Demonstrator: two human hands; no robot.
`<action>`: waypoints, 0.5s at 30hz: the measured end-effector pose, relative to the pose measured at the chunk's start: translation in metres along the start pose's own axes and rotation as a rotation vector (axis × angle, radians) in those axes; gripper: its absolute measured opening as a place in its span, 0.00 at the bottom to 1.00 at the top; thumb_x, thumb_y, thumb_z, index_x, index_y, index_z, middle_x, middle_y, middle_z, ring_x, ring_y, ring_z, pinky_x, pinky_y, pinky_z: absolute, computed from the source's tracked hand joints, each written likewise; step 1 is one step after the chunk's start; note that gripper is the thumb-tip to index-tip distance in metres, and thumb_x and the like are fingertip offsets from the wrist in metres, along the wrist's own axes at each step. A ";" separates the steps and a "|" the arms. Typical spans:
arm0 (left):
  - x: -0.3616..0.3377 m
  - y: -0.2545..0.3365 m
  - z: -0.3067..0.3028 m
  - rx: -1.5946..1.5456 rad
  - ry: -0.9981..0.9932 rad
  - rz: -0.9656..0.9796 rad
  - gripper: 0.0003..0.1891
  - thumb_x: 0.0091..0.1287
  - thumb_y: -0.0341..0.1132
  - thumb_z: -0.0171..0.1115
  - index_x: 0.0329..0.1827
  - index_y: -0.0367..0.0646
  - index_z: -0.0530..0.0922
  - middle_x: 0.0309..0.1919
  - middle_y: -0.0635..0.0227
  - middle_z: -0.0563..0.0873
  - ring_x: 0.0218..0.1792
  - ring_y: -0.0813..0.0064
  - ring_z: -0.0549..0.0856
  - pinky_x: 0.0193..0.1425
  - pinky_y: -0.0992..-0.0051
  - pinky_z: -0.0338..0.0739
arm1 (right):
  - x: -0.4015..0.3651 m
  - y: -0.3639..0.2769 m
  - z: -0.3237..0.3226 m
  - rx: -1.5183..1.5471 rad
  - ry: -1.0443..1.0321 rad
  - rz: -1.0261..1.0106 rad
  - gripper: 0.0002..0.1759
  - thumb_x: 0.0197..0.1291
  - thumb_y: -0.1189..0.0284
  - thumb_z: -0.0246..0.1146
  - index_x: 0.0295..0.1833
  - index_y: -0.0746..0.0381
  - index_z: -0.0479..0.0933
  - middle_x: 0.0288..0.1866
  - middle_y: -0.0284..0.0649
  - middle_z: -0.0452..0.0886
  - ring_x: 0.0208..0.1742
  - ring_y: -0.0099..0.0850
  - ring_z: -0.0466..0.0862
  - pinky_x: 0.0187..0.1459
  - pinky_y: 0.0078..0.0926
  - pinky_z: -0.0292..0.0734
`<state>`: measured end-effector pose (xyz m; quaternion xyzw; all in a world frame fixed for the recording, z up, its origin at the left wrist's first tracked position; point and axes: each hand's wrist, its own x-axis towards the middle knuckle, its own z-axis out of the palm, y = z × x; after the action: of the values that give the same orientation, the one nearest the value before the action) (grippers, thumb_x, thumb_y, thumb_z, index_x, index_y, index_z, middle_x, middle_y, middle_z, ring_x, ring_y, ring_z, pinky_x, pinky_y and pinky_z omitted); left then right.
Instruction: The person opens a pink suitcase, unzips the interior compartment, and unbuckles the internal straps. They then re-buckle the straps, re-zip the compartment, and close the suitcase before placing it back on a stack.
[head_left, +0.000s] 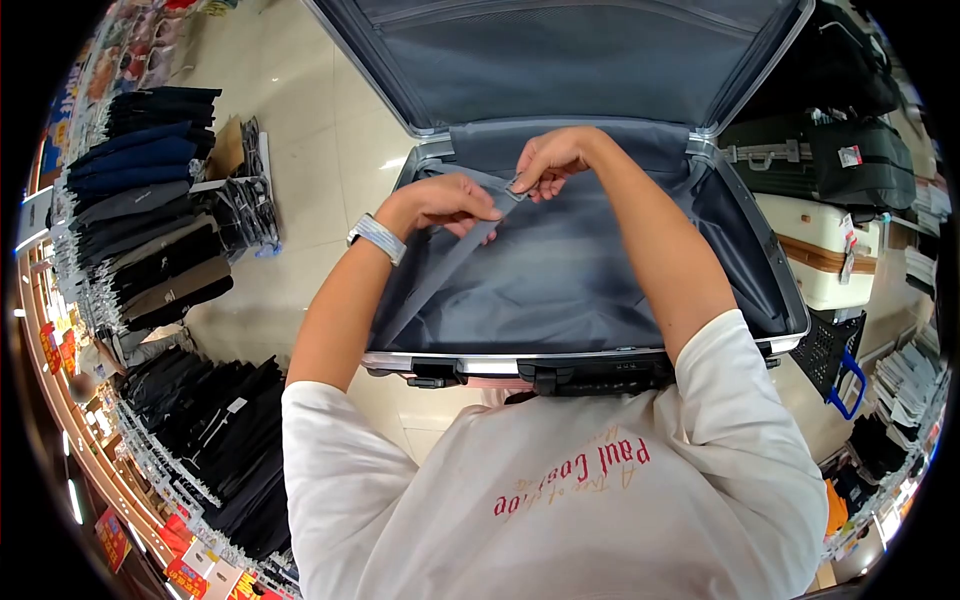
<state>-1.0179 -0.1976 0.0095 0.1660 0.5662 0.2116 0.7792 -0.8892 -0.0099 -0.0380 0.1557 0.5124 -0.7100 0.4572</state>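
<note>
An open suitcase (600, 260) with a grey fabric lining lies in front of me, its lid (570, 70) raised at the far side. Grey straps (435, 285) run from the left side of the case and meet at a small metal buckle (516, 188). My right hand (557, 163) pinches the buckle between thumb and fingers. Just left of it, my left hand (458, 203) has its thumb and fingers closed on the strap below the buckle. A light watch band (377, 238) is on my left wrist.
Racks of dark folded clothes (140, 220) and hanging dark garments (235, 430) stand on the left. On the right are a dark suitcase (860, 165), a cream suitcase (825, 250) and a black basket (825, 350) with a blue handle. Pale tiled floor (300, 120) shows between.
</note>
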 end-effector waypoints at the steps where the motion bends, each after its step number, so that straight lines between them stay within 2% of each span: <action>1: -0.006 0.003 -0.003 0.077 0.087 -0.068 0.15 0.67 0.36 0.61 0.48 0.33 0.79 0.29 0.65 0.86 0.28 0.79 0.86 0.31 0.84 0.81 | -0.002 0.003 -0.002 0.032 -0.043 0.014 0.11 0.57 0.68 0.70 0.35 0.66 0.80 0.30 0.42 0.85 0.27 0.23 0.84 0.30 0.17 0.81; 2: -0.009 0.004 -0.008 0.155 0.174 -0.135 0.14 0.67 0.35 0.60 0.49 0.33 0.79 0.30 0.64 0.86 0.29 0.78 0.86 0.33 0.83 0.82 | -0.002 0.005 -0.004 0.032 -0.043 0.014 0.11 0.57 0.68 0.70 0.35 0.66 0.80 0.30 0.42 0.85 0.27 0.23 0.84 0.30 0.17 0.81; 4: -0.010 -0.002 -0.023 0.053 0.232 -0.116 0.11 0.68 0.33 0.57 0.48 0.35 0.80 0.33 0.64 0.86 0.33 0.76 0.87 0.37 0.80 0.83 | -0.005 0.008 -0.004 0.050 -0.094 0.064 0.12 0.56 0.70 0.70 0.37 0.69 0.81 0.32 0.44 0.85 0.29 0.25 0.86 0.33 0.19 0.83; 6: -0.007 -0.012 -0.037 0.091 0.514 0.015 0.10 0.67 0.32 0.56 0.46 0.38 0.81 0.34 0.65 0.86 0.34 0.75 0.88 0.37 0.78 0.83 | -0.006 0.008 -0.004 0.047 -0.112 0.059 0.11 0.56 0.71 0.70 0.37 0.70 0.81 0.33 0.45 0.85 0.30 0.26 0.86 0.34 0.20 0.84; 7: -0.002 -0.017 -0.043 0.136 0.555 0.036 0.09 0.67 0.31 0.56 0.45 0.40 0.81 0.33 0.65 0.86 0.33 0.77 0.87 0.35 0.79 0.82 | -0.006 0.007 -0.003 0.042 -0.133 0.053 0.11 0.55 0.72 0.70 0.38 0.71 0.81 0.33 0.46 0.86 0.31 0.27 0.87 0.35 0.20 0.84; 8: 0.004 -0.024 -0.046 0.134 0.559 0.036 0.09 0.67 0.31 0.56 0.45 0.40 0.81 0.33 0.65 0.86 0.33 0.77 0.87 0.35 0.79 0.82 | -0.006 0.006 -0.003 0.039 -0.136 0.053 0.11 0.55 0.72 0.70 0.38 0.71 0.81 0.33 0.46 0.86 0.31 0.27 0.87 0.35 0.20 0.84; 10: 0.008 -0.024 -0.042 0.410 0.608 0.142 0.11 0.68 0.32 0.56 0.49 0.40 0.80 0.35 0.67 0.86 0.35 0.77 0.86 0.38 0.78 0.81 | -0.007 0.002 -0.002 0.048 -0.200 0.028 0.10 0.55 0.74 0.69 0.37 0.71 0.81 0.34 0.47 0.86 0.30 0.28 0.87 0.34 0.21 0.84; 11: 0.010 -0.024 -0.041 0.409 0.609 0.142 0.11 0.68 0.32 0.56 0.49 0.40 0.80 0.35 0.67 0.86 0.35 0.77 0.86 0.38 0.78 0.81 | -0.008 -0.001 -0.001 0.047 -0.200 0.029 0.10 0.55 0.74 0.69 0.37 0.71 0.81 0.34 0.47 0.86 0.30 0.28 0.87 0.34 0.21 0.84; 13: 0.011 -0.018 -0.032 0.752 0.586 0.559 0.11 0.65 0.31 0.58 0.48 0.38 0.81 0.38 0.65 0.86 0.43 0.73 0.85 0.46 0.75 0.79 | -0.006 -0.005 0.001 0.002 -0.269 0.031 0.10 0.54 0.74 0.69 0.37 0.71 0.81 0.34 0.49 0.86 0.31 0.29 0.87 0.34 0.22 0.85; 14: 0.012 -0.015 -0.026 0.750 0.589 0.559 0.11 0.65 0.31 0.58 0.48 0.38 0.81 0.38 0.65 0.86 0.43 0.73 0.85 0.46 0.75 0.79 | -0.006 -0.009 0.002 -0.001 -0.271 0.033 0.10 0.54 0.74 0.69 0.37 0.71 0.81 0.34 0.49 0.86 0.31 0.29 0.87 0.34 0.22 0.85; 15: 0.016 -0.013 -0.020 0.613 0.456 0.641 0.11 0.66 0.34 0.59 0.47 0.37 0.82 0.39 0.65 0.85 0.45 0.74 0.84 0.49 0.75 0.77 | -0.006 -0.013 0.003 -0.030 -0.339 0.008 0.10 0.56 0.73 0.69 0.38 0.70 0.81 0.35 0.48 0.86 0.31 0.29 0.87 0.34 0.21 0.84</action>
<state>-1.0308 -0.2003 -0.0158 0.5026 0.6787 0.2952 0.4468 -0.8959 -0.0086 -0.0252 0.0291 0.4380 -0.7165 0.5421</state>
